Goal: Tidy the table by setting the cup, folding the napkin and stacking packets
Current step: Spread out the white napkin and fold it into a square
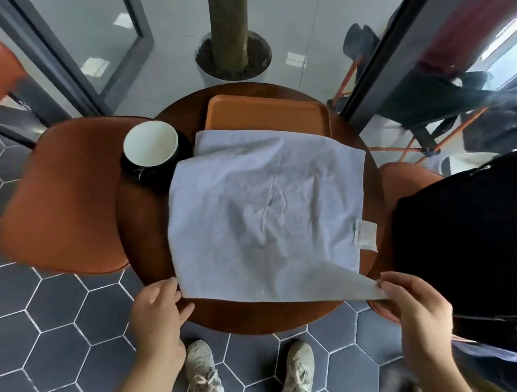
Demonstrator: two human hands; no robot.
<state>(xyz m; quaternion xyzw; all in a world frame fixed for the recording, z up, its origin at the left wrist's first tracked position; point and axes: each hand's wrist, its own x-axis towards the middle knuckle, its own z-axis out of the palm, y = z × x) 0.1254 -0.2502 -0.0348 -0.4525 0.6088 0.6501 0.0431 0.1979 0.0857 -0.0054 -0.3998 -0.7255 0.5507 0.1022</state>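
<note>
- The napkin (262,214), pale grey-blue and creased, lies spread open over most of the round table (261,318).
- Its far edge lies over the near part of the orange tray (266,113), which sits at the table's far side.
- A small white tag (365,238) sticks out from the napkin's right edge.
- The right hand (420,317) pinches the napkin's near right corner between thumb and fingers; that corner is lifted off the table and drawn out past its rim.
- The left hand (157,311) is at the napkin's near left corner with its fingers curled at the cloth's edge; I cannot tell whether it grips the corner or only touches it.
- The cup (150,144), white inside and black outside, stands upright on a black saucer (136,173) at the table's left side, just beside the napkin.
- Orange chairs (68,191) stand on either side of the table; something black (463,228) covers the right one.
</note>
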